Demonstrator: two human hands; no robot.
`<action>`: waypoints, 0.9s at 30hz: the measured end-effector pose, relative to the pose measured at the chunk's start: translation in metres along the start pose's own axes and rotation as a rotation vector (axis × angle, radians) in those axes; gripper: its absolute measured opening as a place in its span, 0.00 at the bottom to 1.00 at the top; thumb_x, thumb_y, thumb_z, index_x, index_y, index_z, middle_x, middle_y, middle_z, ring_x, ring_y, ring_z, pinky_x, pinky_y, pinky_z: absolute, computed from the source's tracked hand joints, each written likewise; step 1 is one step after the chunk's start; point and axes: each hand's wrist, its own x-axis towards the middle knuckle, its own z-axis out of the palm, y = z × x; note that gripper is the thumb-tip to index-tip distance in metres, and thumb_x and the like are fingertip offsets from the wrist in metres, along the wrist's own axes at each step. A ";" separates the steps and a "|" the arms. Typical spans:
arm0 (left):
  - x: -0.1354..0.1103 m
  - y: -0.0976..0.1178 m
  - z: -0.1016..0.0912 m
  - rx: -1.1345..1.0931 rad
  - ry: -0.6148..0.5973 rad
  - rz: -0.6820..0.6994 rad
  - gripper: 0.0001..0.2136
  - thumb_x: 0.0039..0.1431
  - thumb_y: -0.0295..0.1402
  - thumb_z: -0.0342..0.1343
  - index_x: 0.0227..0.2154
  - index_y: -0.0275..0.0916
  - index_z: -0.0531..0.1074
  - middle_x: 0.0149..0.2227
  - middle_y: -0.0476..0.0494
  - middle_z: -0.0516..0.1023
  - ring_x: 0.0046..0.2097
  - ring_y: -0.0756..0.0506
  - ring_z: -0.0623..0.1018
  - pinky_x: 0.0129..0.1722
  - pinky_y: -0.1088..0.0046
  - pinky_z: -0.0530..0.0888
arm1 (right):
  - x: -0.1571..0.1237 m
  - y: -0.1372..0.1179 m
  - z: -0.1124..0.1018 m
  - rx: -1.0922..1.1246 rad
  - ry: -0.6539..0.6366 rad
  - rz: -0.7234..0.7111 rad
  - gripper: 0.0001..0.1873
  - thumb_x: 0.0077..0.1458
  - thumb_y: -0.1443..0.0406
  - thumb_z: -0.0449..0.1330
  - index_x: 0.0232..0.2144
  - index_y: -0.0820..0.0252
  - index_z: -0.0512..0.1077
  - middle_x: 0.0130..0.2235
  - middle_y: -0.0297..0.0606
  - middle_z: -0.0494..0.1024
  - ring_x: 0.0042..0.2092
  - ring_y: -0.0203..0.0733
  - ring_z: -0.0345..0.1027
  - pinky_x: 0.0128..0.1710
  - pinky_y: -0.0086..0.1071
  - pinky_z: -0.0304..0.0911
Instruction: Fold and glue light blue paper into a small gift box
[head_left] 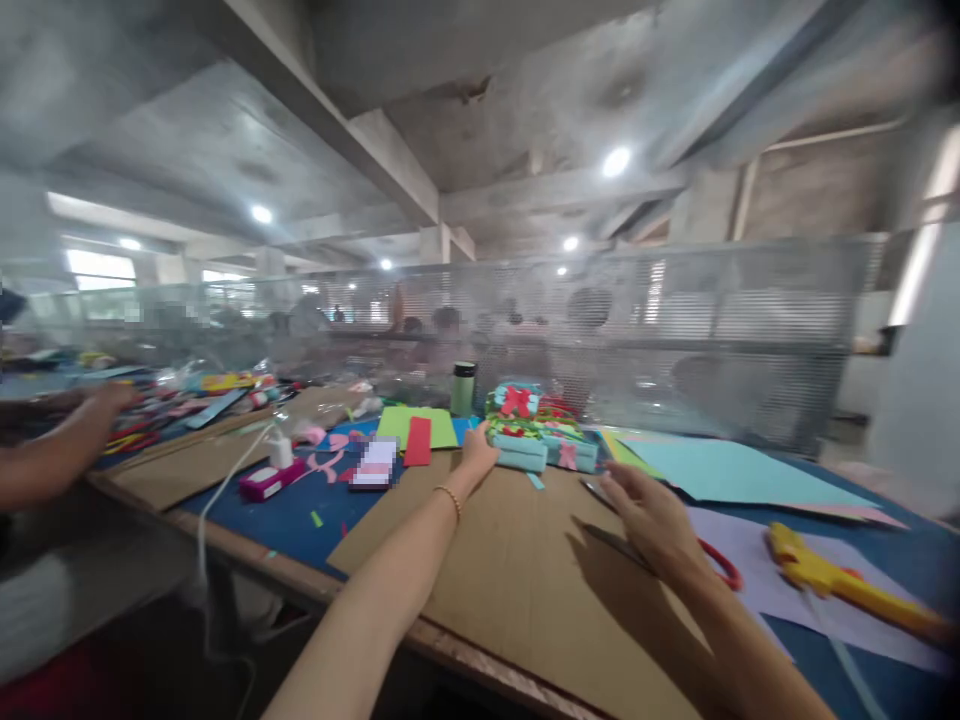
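At the middle of the table my left hand [478, 452] is closed on the left side of a light-blue box [517, 455] with a green and red decorated top. On top of the pile is a red bow [517, 401]. Beside it sits another light-blue box [568, 455] with a pink bow. My right hand [649, 510] is over a brown board, its fingers bent and partly hidden. Beneath it are spread scissors blades [616, 544], with a red handle [724, 566] showing past the wrist. Whether the fingers touch the scissors is unclear.
A brown board [517, 560] covers the table in front. To the right are light-blue sheets [750, 470] and a yellow glue gun [817, 570]. Leftward lie a phone [373, 464], a magenta device [271, 480] and a white cable [206, 510]. Another person's arm [60, 445] reaches in.
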 end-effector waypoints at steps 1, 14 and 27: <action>0.001 0.003 -0.002 0.047 0.042 -0.023 0.17 0.66 0.38 0.57 0.54 0.37 0.69 0.55 0.38 0.72 0.51 0.40 0.76 0.49 0.55 0.76 | 0.002 0.001 -0.001 -0.022 -0.019 0.007 0.22 0.48 0.50 0.56 0.38 0.57 0.76 0.33 0.44 0.83 0.35 0.51 0.76 0.38 0.41 0.68; -0.071 0.056 -0.045 0.312 -0.167 0.374 0.07 0.62 0.35 0.59 0.32 0.38 0.80 0.40 0.40 0.79 0.48 0.41 0.75 0.53 0.65 0.69 | 0.003 0.003 -0.003 -0.093 -0.149 0.036 0.21 0.44 0.45 0.54 0.26 0.53 0.75 0.23 0.39 0.78 0.23 0.47 0.73 0.28 0.38 0.64; -0.064 -0.006 -0.088 0.604 -0.082 0.056 0.15 0.66 0.38 0.56 0.52 0.37 0.71 0.52 0.39 0.74 0.48 0.42 0.77 0.48 0.58 0.77 | -0.001 -0.006 -0.008 -0.168 -0.203 0.005 0.27 0.43 0.35 0.52 0.20 0.48 0.72 0.18 0.43 0.73 0.21 0.48 0.68 0.26 0.41 0.60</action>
